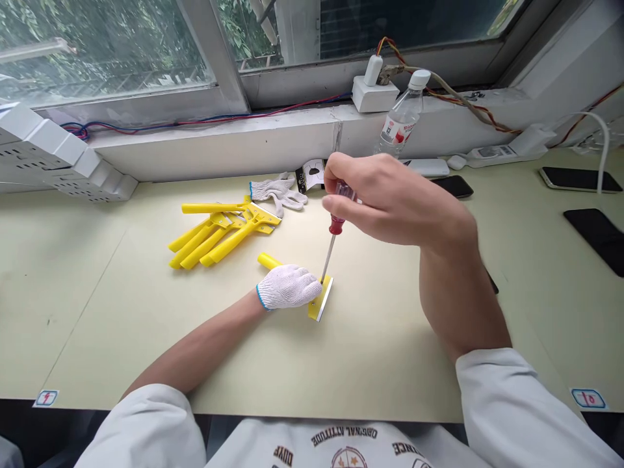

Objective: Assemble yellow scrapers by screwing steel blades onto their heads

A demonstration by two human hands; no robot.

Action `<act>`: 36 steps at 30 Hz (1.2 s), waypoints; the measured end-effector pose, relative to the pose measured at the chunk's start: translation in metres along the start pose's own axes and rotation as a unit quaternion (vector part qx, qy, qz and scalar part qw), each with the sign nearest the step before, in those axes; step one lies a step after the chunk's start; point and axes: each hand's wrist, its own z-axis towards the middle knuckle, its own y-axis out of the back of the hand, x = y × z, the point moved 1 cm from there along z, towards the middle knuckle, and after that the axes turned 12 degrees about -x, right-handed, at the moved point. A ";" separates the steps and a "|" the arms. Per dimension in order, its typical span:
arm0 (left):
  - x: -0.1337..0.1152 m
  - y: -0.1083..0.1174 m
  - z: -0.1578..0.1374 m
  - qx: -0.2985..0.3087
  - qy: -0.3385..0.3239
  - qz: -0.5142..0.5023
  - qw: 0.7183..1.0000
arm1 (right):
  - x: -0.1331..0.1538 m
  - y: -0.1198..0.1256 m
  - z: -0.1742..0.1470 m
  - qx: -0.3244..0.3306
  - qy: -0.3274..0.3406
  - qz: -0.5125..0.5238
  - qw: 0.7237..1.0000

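My left hand (288,286), in a white knitted glove with a blue cuff, is closed around a yellow scraper (316,308) and presses it to the table. The scraper's straight metal blade edge faces right, and its handle end shows beyond the glove. My bare right hand (385,195) grips a screwdriver (336,225) with a red, partly clear handle. Its shaft slants down and the tip meets the scraper head beside my left fingertips. The screw under the tip is too small to make out.
Several yellow scrapers (221,237) lie in a pile at left, near a loose white glove (279,191). A plastic bottle (400,120) stands by the windowsill. Phones (580,178) and a power strip (507,151) lie at right. White plastic boxes (63,156) are stacked at far left.
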 end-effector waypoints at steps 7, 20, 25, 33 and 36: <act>-0.001 0.001 0.000 -0.021 -0.011 0.003 1.000 | 0.009 0.000 0.000 0.021 0.013 -0.006 1.000; -0.001 -0.002 -0.001 -0.015 -0.010 0.019 1.000 | 0.014 0.004 0.000 0.064 0.016 -0.010 0.998; -0.001 -0.002 -0.002 -0.012 -0.006 0.006 1.000 | 0.011 -0.001 0.001 0.014 -0.027 -0.126 0.992; 0.000 -0.002 -0.001 -0.028 -0.005 -0.003 1.000 | 0.008 0.007 -0.003 0.067 0.032 0.016 0.997; 0.000 -0.003 -0.002 -0.021 -0.006 0.007 1.000 | 0.011 0.005 0.000 0.053 0.010 -0.018 0.998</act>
